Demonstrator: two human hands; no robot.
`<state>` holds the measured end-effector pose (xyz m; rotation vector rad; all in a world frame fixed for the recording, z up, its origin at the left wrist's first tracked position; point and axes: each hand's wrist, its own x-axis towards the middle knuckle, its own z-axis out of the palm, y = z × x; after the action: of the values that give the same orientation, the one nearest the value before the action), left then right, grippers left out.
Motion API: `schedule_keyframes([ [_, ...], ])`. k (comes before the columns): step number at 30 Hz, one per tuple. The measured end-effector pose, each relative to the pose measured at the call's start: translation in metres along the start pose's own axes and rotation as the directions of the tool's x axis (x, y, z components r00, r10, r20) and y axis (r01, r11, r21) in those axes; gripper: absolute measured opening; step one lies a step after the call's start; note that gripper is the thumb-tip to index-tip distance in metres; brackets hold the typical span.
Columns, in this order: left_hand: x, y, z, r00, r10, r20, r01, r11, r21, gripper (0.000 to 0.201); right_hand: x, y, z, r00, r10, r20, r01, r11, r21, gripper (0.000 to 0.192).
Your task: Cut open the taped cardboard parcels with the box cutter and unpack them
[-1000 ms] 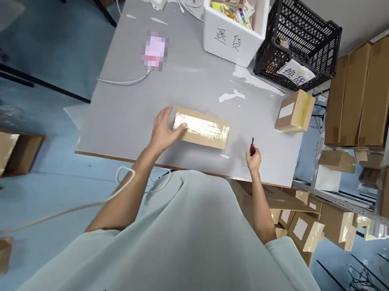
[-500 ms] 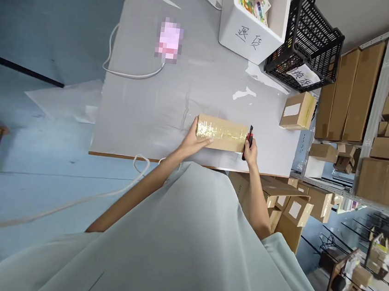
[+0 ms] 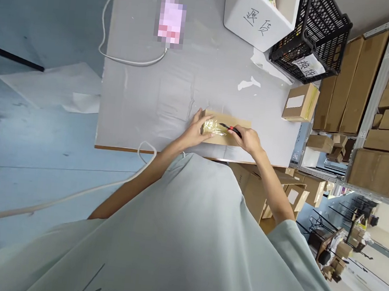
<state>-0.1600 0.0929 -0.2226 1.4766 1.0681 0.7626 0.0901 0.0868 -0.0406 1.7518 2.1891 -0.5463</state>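
Observation:
A small cardboard box [image 3: 225, 140] with shiny clear tape lies near the front edge of the grey table [image 3: 143, 107]. My left hand [image 3: 195, 131] grips its left end, the thumb along the near side and the fingers on the far side. In my right hand [image 3: 250, 140] is a utility knife [image 3: 231, 129] with a black and red handle. Its tip points left over the taped top of the box. Whether the blade touches the tape I cannot tell.
A white bin [image 3: 252, 19] and a black plastic crate [image 3: 309, 42] stand at the back right. Nearer me is a labelled carton [image 3: 300, 102]. A blurred pink device [image 3: 172, 20] with a white cable [image 3: 130, 62] lies at the back left. Shelves of cartons [image 3: 379, 174] rise on the right.
My right hand has brought the knife from the box's right end to over its top, turning it to point left. The left hand still holds the box. The view has shifted slightly.

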Motion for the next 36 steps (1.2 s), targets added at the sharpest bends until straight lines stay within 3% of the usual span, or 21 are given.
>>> schedule_keyframes([
  [4,0.0,-0.008,0.008,1.0,-0.01,-0.008,0.01,1.0,-0.016,0.105,0.025,-0.035,-0.014,0.979,-0.121,0.164,0.149,0.974,-0.171,0.047],
  [8,0.0,-0.016,0.009,1.0,-0.01,-0.001,0.009,0.999,-0.031,0.11,0.037,-0.049,-0.017,0.962,-0.124,0.245,0.187,0.949,-0.254,0.051],
  [26,0.003,-0.022,0.01,1.0,0.006,0.0,-0.006,0.996,-0.091,0.117,0.038,-0.054,-0.015,0.964,-0.117,0.239,0.19,0.932,-0.31,0.05],
  [31,0.004,-0.02,0.01,1.0,-0.002,-0.012,0.001,0.997,-0.072,0.115,0.036,-0.066,-0.022,0.963,-0.09,0.255,0.177,0.923,-0.342,0.05],
  [36,0.003,-0.02,0.005,1.0,0.004,-0.002,-0.005,0.998,-0.059,0.116,0.037,-0.086,-0.026,0.962,-0.106,0.252,0.2,0.901,-0.385,0.039],
])
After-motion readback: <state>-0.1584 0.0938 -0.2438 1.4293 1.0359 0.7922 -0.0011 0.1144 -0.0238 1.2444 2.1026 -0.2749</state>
